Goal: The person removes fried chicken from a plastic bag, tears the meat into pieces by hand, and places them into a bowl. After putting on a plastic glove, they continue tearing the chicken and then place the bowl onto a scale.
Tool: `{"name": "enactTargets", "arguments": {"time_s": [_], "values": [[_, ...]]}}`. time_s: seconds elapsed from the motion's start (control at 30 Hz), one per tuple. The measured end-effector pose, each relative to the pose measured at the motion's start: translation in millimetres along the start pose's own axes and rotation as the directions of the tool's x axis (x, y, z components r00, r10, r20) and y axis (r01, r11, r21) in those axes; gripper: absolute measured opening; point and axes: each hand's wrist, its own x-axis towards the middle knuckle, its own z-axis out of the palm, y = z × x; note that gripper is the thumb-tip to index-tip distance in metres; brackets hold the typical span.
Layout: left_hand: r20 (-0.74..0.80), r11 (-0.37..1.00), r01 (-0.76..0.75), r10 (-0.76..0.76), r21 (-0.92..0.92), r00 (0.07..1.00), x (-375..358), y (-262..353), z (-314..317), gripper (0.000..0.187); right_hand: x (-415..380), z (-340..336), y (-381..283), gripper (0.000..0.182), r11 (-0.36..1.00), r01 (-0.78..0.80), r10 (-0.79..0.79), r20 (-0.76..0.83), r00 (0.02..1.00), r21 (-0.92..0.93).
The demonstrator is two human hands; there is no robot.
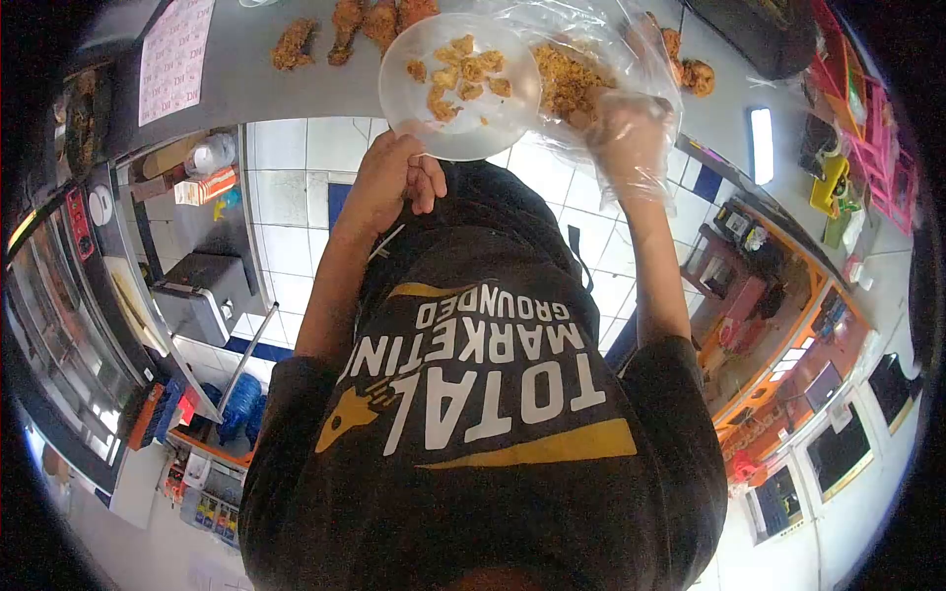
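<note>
A round translucent plastic plate (404, 108) with small pieces of fried food (463, 74) on it juts over the counter's near edge. My left hand (396, 177) is at its near left rim, fingers curled and closed against the edge. To the right of the plate lies a clear plastic bag (631, 59) with golden fried crumbs (567, 84). My right hand (631, 138), in a clear plastic glove, reaches to the crumbs at the bag's near side. Its fingers look closed, but what they hold is hidden by glare and plastic.
Fried chicken pieces (340, 30) lie on the grey counter (236, 59) left of the plate, with another piece (698, 77) right of the bag. A printed paper sheet (177, 59) lies at far left. A pink basket (887, 158) and yellow container (828, 182) stand far right.
</note>
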Motion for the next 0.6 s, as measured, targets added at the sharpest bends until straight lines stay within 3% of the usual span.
{"name": "enactTargets", "arguments": {"time_s": [0.13, 0.23, 0.33, 0.4, 0.47, 0.53, 0.6], "values": [[-0.013, 1.0, -0.005, 0.006, 0.011, 1.0, 3, 0, -1, 0.029, 8, 26, 1, 0.03, 0.983, 0.181, -0.179, -0.114, 0.977, 0.006], [-0.016, 1.0, 0.001, -0.001, 0.019, 1.0, 5, -1, -3, 0.031, 12, 34, 9, 0.026, 0.965, 0.253, -0.22, -0.317, 0.923, 0.067], [-0.02, 0.999, 0.03, -0.03, 0.025, 0.999, 2, 2, 2, 0.037, 22, -12, -9, 0.02, 0.97, -0.043, 0.056, -0.048, 0.997, 0.24], [-0.002, 0.998, 0.06, -0.06, 0.02, 0.998, 5, -3, 0, 0.037, 22, -25, -18, 0.016, 0.83, 0.194, -0.073, -0.243, 0.967, 0.523], [0.037, 0.999, 0.024, -0.025, 0.043, 0.999, 8, -7, 1, 0.035, 26, -21, -22, 0.014, 0.75, 0.308, -0.086, -0.375, 0.923, 0.586], [0.078, 0.999, 0.004, -0.009, 0.054, 0.997, 12, -8, 2, 0.035, 46, 6, -19, 0.016, 0.816, 0.284, -0.051, -0.428, 0.902, 0.503], [0.122, 0.998, 0.009, -0.017, 0.058, 0.992, 14, -9, 1, 0.036, 71, 30, -7, 0.017, 0.941, 0.155, -0.058, -0.309, 0.949, 0.3]]}}
